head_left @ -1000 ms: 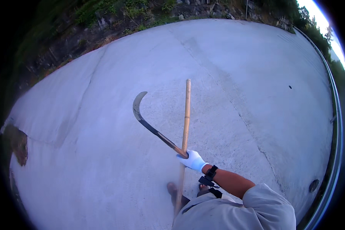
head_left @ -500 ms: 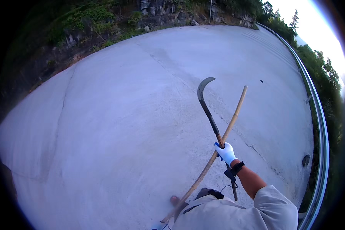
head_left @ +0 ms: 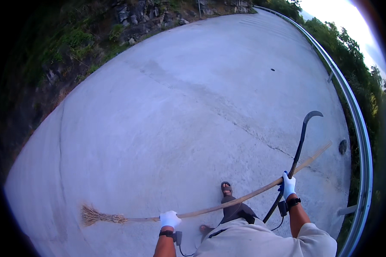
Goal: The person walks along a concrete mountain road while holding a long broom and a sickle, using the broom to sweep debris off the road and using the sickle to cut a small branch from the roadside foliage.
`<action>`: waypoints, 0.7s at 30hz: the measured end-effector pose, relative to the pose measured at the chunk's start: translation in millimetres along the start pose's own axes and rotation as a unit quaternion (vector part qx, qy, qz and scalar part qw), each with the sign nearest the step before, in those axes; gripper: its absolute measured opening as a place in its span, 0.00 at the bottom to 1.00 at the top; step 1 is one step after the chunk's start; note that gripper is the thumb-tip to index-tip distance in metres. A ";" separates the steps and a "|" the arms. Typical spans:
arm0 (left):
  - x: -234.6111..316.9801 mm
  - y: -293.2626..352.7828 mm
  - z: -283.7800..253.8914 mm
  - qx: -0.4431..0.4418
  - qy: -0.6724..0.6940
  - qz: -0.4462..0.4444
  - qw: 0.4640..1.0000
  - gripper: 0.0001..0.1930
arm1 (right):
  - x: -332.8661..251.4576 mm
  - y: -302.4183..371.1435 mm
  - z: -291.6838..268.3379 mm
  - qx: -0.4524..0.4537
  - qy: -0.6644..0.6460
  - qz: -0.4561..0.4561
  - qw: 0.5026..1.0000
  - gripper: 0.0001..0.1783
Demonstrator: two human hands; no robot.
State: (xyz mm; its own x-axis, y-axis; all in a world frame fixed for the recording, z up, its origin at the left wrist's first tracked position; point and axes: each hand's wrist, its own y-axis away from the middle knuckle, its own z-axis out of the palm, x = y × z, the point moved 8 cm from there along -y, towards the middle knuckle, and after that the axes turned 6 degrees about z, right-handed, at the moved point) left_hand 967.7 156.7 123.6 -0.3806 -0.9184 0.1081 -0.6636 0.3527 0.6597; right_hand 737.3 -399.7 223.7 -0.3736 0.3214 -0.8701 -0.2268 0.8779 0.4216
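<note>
A broom (head_left: 238,200) with a long pale wooden handle and a bushel of straw-like bristles lies slantwise across my front, bristles to the left. Gloved in white, my left hand (head_left: 170,219) is closed around its handle not far from the bristle head. My right hand (head_left: 288,185), in a white glove with blue on the palm side, grips the handle near its far right end together with a long-handled sickle (head_left: 301,141). The sickle's dark curved blade points up and hooks to the right; its shaft crosses the broom handle in my fist.
I stand on a wide pale concrete road (head_left: 137,128) with cracks. A metal guardrail (head_left: 354,103) curves along the right, trees behind it. A rocky, overgrown slope (head_left: 128,19) borders the left and far side. A dark roundish object (head_left: 342,147) lies near the guardrail.
My left hand has come into view, holding the broom handle. The broom has swung from steep to nearly level, its bristles now visible. My right hand moved right with the sickle.
</note>
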 end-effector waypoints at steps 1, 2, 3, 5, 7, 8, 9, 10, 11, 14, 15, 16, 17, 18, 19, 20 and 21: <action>10.1 -10.1 -13.9 0.014 -0.009 0.005 1.000 0.15 | -6.2 -11.2 -0.3 0.010 -0.012 -0.002 1.000 0.20; 16.8 -24.6 -21.1 0.027 -0.010 0.005 1.000 0.14 | -13.9 -23.0 2.3 0.012 -0.013 -0.004 1.000 0.20; 21.5 -38.4 -25.3 0.041 -0.006 0.002 0.999 0.14 | -23.1 -35.3 6.2 0.014 -0.013 -0.006 1.000 0.20; 23.3 -52.5 -23.0 0.060 -0.001 0.000 0.998 0.15 | -42.8 -39.9 16.5 0.006 0.005 -0.012 1.000 0.19; 28.5 -75.1 -13.8 0.046 0.030 -0.016 0.998 0.17 | -82.8 -52.8 45.8 -0.012 0.022 -0.023 0.999 0.18; 29.6 -87.7 3.1 0.034 0.058 -0.021 0.997 0.18 | -104.7 -59.4 63.9 -0.031 0.023 -0.039 0.998 0.17; 33.6 -96.0 19.7 0.021 0.087 -0.023 0.996 0.20 | -125.4 -67.4 79.6 -0.047 0.025 -0.055 0.997 0.16; 41.9 -99.5 33.6 -0.017 0.112 -0.012 0.993 0.23 | -144.3 -78.9 95.6 -0.061 0.042 -0.060 0.995 0.15; 49.1 -98.2 46.0 -0.054 0.134 0.000 0.989 0.26 | -161.5 -87.7 111.7 -0.075 0.069 -0.075 0.992 0.15; 53.1 -76.4 86.8 -0.138 0.191 0.012 0.972 0.32 | -204.7 -91.1 180.9 -0.147 0.115 -0.157 0.970 0.17; 51.3 -68.6 100.7 -0.149 0.203 0.010 0.968 0.33 | -213.0 -88.8 205.9 -0.174 0.127 -0.191 0.958 0.17; 53.0 -64.9 104.7 -0.159 0.214 -0.002 0.964 0.33 | -223.6 -82.8 229.2 -0.181 0.145 -0.237 0.944 0.17; 54.0 -65.3 101.5 -0.165 0.218 -0.014 0.962 0.33 | -230.2 -74.3 254.1 -0.190 0.161 -0.282 0.927 0.18; 53.2 -66.5 99.6 -0.169 0.223 -0.027 0.960 0.33 | -226.4 -68.7 279.2 -0.223 0.173 -0.265 0.922 0.19; 51.1 -69.8 95.0 -0.167 0.231 -0.038 0.958 0.33 | -223.2 -61.2 301.4 -0.255 0.188 -0.249 0.915 0.20; 47.6 -75.5 87.1 -0.162 0.240 -0.050 0.956 0.32 | -221.1 -51.5 320.7 -0.278 0.199 -0.253 0.905 0.21; 44.5 -78.7 80.7 -0.158 0.246 -0.058 0.955 0.32 | -216.6 -40.6 338.1 -0.301 0.210 -0.257 0.894 0.21</action>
State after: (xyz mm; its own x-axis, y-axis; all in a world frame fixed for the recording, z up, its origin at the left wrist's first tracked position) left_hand 951.0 102.5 16.5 0.0831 -0.9487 0.3051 -0.4269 0.2427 0.8711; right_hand 1131.6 -384.9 308.8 -0.3578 -0.3418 -0.8690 -0.8610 0.4810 0.1653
